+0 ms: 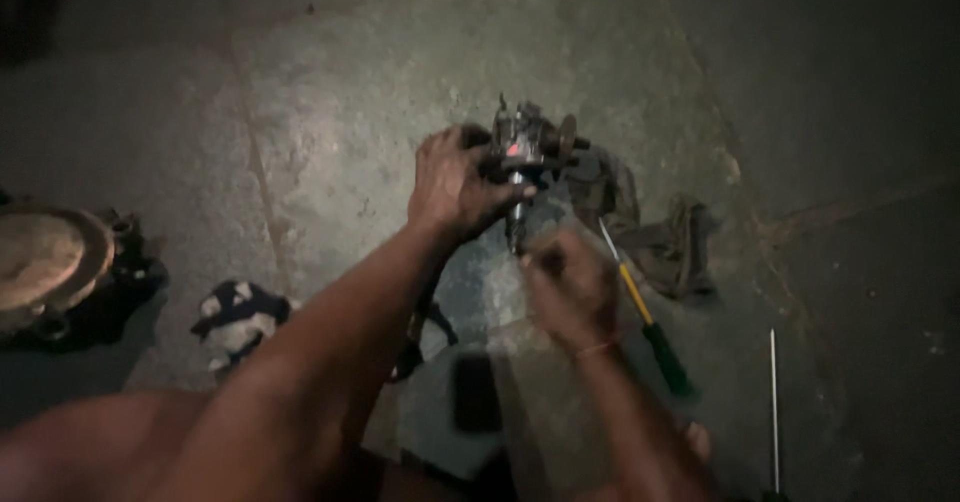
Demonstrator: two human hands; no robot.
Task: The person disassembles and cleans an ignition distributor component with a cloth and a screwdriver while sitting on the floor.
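on the stone floor, dim light, one bright patch. left hand (455,184) is wrapped around the upper side of a small metal engine part (528,147), looks like a carburettor-type assembly with a red spot on its body; fingers closed on it, thumb across the front, part held upright just off or on the floor — cannot tell which.

right hand (570,284) sits just below the part, fingers curled shut as if pinching something small at the lower stem of the assembly; motion-blurred, so cannot tell what, if anything, is between the fingertips.

nearby: screwdriver (645,317) with yellow shank and green handle lying on the floor just right of the right hand, tip toward a dark crumpled rag (665,237). thin metal rod (772,402) further right, well apart. dark flat phone-like object (475,392) between the forearms. black-and-white cloth (238,317) left of the left arm; round rusty metal housing (50,257) at the far left edge.

judgement on doing this well: keep the left-hand clamp firm and the part steady in the lit patch; work the lower stem with short fingertip turns, directly over the floor so any small piece dropped stays near. screwdriver is within reach of the right hand if fingers slip.
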